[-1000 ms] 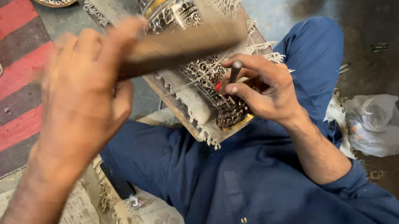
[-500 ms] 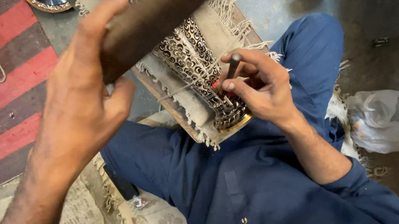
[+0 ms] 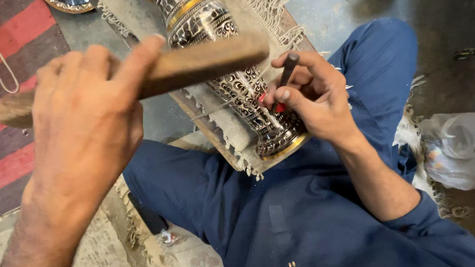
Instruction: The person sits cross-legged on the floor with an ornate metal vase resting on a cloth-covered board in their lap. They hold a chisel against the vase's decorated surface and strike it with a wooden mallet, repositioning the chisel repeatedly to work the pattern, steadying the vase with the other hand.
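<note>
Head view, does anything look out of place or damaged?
Nothing looks damaged. The engraved vase lies tilted on a fringed cloth, the left hand grips a wooden stick, and the right hand holds a small tool.

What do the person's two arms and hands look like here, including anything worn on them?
Both hands are bare, with no gloves or rings showing. The left hand has a bare, hairy forearm with no sleeve in view. The right hand has a bare forearm and a dark blue sleeve pushed up near the elbow.

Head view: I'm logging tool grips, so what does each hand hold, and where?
The left hand grips a flat wooden mallet around its middle. The right hand pinches a thin dark metal chisel below its top end.
</note>
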The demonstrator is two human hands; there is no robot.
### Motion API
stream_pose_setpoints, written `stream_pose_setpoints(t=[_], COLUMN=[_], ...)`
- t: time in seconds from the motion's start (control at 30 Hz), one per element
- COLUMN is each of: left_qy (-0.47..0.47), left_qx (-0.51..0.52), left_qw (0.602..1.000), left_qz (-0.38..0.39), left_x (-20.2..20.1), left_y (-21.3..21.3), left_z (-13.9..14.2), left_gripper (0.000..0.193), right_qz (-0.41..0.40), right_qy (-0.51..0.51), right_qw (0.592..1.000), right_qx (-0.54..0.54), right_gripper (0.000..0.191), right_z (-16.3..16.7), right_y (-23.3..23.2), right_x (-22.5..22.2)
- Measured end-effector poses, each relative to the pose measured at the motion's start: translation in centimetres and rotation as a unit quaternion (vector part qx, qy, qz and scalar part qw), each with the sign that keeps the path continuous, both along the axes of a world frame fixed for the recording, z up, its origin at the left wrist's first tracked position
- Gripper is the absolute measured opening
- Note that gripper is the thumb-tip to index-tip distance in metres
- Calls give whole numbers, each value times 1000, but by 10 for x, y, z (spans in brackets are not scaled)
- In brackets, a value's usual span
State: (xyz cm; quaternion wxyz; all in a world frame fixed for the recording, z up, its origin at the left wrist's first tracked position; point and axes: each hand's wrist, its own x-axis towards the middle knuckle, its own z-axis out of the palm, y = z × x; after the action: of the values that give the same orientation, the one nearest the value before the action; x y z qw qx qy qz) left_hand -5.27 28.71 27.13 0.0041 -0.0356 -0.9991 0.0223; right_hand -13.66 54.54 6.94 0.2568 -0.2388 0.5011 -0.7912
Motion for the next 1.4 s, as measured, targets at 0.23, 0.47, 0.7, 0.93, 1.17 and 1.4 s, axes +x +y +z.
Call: stream_pose_setpoints(t=[0.23,0.47,0.7,0.93,1.17,1.4], left_qy=[-17,-90,-83,-97,-59,-32], left_qx=[207,318,119,230,154,63], left_qw=[976,934,989,968,986,997], left_qz=[59,139,-14,39,1,-35], left_x=[-5,-27,-32,-30,-31,-32], left_y=[3,14,13,12,12,7], left_z=[-6,2,11,8,5,0], left_gripper=[64,74,68,68,66,59], right_qz=[7,-28,-21,-18,-15,-2], right_qy=[52,32,34,52,53,46], right_qw=[998,999,999,998,998,998], right_qx=[20,1,11,35,37,34], right_gripper=[43,40,43,43,44,41], right_z=[-5,-10,-15,-14,-12,-12], right_y=[3,-1,2,3,3,3], right_x=[-8,-4,-2,-3,-4,-5])
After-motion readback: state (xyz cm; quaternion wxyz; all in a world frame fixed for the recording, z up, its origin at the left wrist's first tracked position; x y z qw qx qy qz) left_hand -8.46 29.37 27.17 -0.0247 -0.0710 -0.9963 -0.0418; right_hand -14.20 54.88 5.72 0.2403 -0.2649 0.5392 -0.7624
